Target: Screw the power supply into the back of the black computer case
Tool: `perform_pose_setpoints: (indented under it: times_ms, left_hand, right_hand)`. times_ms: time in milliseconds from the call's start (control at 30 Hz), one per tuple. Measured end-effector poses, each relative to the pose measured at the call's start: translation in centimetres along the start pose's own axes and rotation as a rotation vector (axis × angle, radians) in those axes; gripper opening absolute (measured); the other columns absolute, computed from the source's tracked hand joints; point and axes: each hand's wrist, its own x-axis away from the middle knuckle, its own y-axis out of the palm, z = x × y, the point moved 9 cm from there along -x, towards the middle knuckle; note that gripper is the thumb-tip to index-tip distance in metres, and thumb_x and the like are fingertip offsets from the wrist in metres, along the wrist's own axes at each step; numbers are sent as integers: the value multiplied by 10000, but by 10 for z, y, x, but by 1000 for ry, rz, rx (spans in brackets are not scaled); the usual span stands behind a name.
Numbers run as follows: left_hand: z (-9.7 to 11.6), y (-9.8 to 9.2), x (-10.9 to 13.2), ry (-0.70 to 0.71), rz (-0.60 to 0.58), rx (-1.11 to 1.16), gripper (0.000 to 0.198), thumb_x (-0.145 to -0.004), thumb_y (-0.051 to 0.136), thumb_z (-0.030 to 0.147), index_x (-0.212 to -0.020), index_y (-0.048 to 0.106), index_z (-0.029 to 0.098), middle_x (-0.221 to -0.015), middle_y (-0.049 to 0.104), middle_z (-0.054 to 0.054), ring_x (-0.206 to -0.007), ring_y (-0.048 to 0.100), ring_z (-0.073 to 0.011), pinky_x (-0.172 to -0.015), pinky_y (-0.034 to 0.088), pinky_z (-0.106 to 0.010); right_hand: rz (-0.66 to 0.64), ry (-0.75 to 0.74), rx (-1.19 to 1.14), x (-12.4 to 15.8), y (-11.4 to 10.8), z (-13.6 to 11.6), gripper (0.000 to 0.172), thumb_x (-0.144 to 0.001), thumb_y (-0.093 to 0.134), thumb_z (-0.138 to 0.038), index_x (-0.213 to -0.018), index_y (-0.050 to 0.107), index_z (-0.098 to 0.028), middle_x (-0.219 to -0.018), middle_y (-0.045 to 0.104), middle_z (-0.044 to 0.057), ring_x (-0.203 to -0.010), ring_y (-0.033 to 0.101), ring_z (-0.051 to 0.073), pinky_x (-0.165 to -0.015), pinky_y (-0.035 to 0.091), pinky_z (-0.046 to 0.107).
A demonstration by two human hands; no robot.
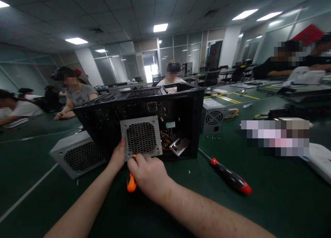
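A silver power supply with a honeycomb grille (141, 138) stands against the open side of a black computer case (103, 119). My left hand (118, 156) grips the power supply's left edge, thumb on the near face and fingers hidden behind it. At its lower edge, my right hand (150, 172) is wrapped round the orange-and-black handle of a screwdriver (131, 183). The hand covers the shaft, so where the tip sits cannot be seen. Coloured wires (167, 140) and a silver metal bracket (179, 146) show inside the case, right of the power supply.
A red-and-black screwdriver (230, 176) lies to the right on the green table (207, 210). Another power supply (81, 153) sits at the left, and one more (214, 116) behind the case. Small screws (213, 138) lie near that one. Several people sit around.
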Motion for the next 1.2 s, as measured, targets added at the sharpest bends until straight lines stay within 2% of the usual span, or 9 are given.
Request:
perform_pose_setpoints:
  times_ms: [100, 367, 500, 800, 967, 1067, 1133, 1200]
  left_hand:
    - [5, -3, 3, -13, 39, -11, 607, -862, 238, 592, -962, 637, 146, -939, 686, -114, -1004, 607, -241, -858, 461, -316]
    - [11, -3, 5, 30, 37, -22, 583, -864, 232, 573, -991, 630, 166, -955, 685, -102, -1035, 603, -234, -886, 452, -319]
    - [10, -4, 4, 29, 34, -13, 588, -859, 229, 581, -1001, 624, 170, -966, 682, -106, -1042, 600, -243, -884, 454, -328]
    - [2, -3, 2, -35, 18, -37, 689, -816, 195, 668, -905, 634, 145, -910, 677, -132, -1012, 600, -278, -865, 463, -377]
    - [6, -2, 2, -4, 2, -63, 642, -850, 182, 620, -997, 595, 151, -1019, 645, -137, -1049, 580, -267, -917, 440, -377]
    - [20, -10, 7, 115, 113, -117, 563, -865, 223, 559, -1113, 529, 157, -1156, 569, -146, -1158, 504, -270, -1008, 368, -400]
    - [35, -20, 16, 218, 249, -206, 538, -867, 236, 516, -1145, 491, 132, -1192, 512, -169, -1213, 433, -284, -1044, 316, -429]
    - [53, -32, 32, 303, 402, -286, 537, -868, 209, 483, -1096, 491, 87, -1133, 492, -196, -1165, 433, -302, -1006, 336, -452]
  right_hand:
    - [12, 5, -6, 0, -1, 3, 84, -873, 433, -201, -837, 508, -208, -728, 599, 10, -580, 589, 164, -436, 353, 279]
    - [43, 33, -34, -2, -3, 8, 104, -879, 448, -212, -805, 521, -202, -701, 608, 4, -582, 582, 150, -458, 338, 276]
    - [56, 51, -73, -1, -4, 13, 195, -918, 407, -294, -803, 531, -196, -706, 621, 5, -604, 592, 141, -489, 359, 274]
    - [56, 71, -126, 2, -3, 18, 187, -906, 434, -313, -819, 543, -188, -714, 634, 6, -607, 587, 134, -499, 360, 270]
    - [50, 83, -128, 2, -3, 18, 165, -900, 451, -310, -824, 538, -192, -724, 635, -1, -617, 586, 138, -508, 355, 267]
    - [50, 93, -127, 2, -5, 18, 159, -899, 448, -292, -813, 539, -194, -728, 633, -1, -623, 585, 141, -504, 345, 270]
    - [50, 96, -126, 2, -6, 19, 156, -897, 448, -280, -809, 543, -192, -731, 632, 4, -622, 583, 140, -502, 338, 271]
    - [51, 98, -125, 2, -6, 19, 144, -892, 459, -275, -810, 544, -193, -735, 631, 5, -622, 580, 140, -506, 335, 270]
